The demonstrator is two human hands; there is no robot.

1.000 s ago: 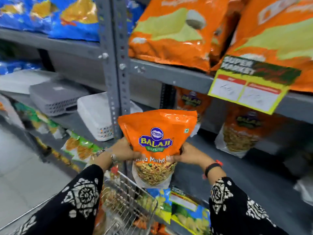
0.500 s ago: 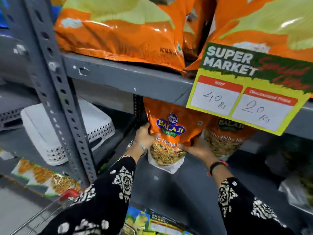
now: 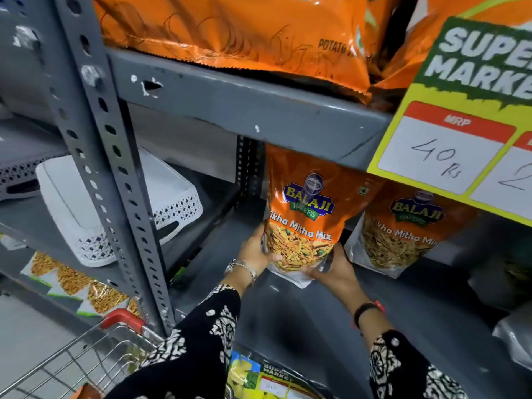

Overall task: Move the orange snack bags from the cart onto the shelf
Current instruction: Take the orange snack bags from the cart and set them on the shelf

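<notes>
Two hands are on one orange snack bag [image 3: 305, 214] right now, and the head camera is the only view, so here goes. The left hand [image 3: 256, 251] is wrapped round the bag's lower left edge, thumb across the clear window at the front, fingers tucked behind. The right hand [image 3: 334, 272] cups the bottom right corner from underneath, fingers closed on the clear bottom seam. So both hands have a proper hold on it, neither one loose.

That bag stands upright on the grey shelf [image 3: 316, 312], its top partly hidden by the front lip of the shelf above [image 3: 244, 110]. Can't honestly tell whether the bottom is resting on the shelf or held just off it. Just to its right is a second bag of the same kind [image 3: 403, 226], also upright, the two nearly touching.

Up top, big orange chip bags [image 3: 230, 30] lie flat on the upper shelf, and a yellow and green price sign [image 3: 460, 125] hangs off its edge with "40 Rs" handwritten on it.

Off to the left, past the holed grey upright post [image 3: 115, 174], a white plastic basket [image 3: 121, 208] lies upside down on the neighbouring shelf. Bottom left you get the wire cart [image 3: 86, 355] with its red corner piece. Black sleeves with white print on both arms, a watch on the left wrist, a dark band on the right.
</notes>
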